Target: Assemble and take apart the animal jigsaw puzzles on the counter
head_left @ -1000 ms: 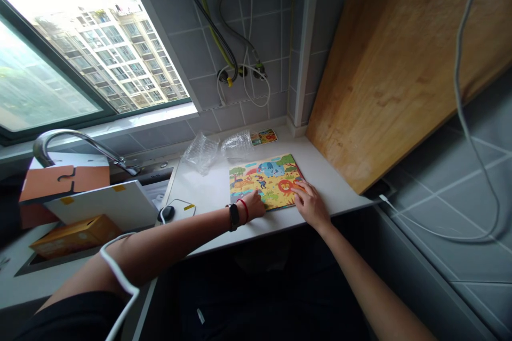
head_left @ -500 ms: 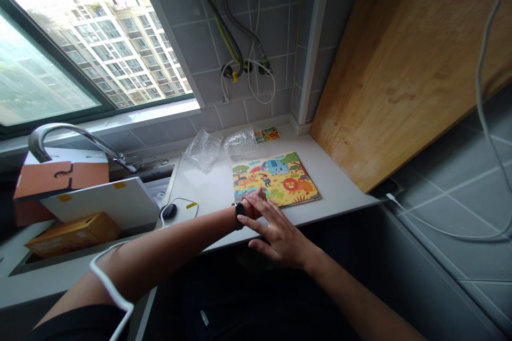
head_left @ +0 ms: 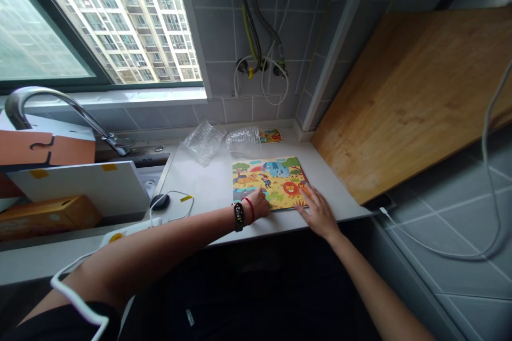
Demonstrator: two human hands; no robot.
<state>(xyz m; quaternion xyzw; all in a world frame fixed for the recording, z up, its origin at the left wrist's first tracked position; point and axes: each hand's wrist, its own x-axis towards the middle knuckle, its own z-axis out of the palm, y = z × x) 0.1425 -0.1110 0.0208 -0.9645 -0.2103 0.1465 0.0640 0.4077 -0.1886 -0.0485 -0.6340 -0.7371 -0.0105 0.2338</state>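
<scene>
A flat board with a colourful cartoon animal picture, which looks like a jigsaw puzzle, lies on the white counter. My left hand is closed, with its fingers curled down over the lower middle of the board; whatever they hold, if anything, is hidden. On that wrist are a black smart band showing lit digits and a red cord bracelet. Over the board's lower right corner rests my right hand, fingers stretched and apart, nothing in its grasp.
Crumpled bubble wrap and a small picture card lie behind the board. To the left are a black mouse-like object with a white cable, cardboard boxes and a faucet. A large wooden board leans at right.
My right hand has moved off my left wrist, rightward onto the board's corner. My left hand's fingers have curled inward, and the view has shifted slightly.
</scene>
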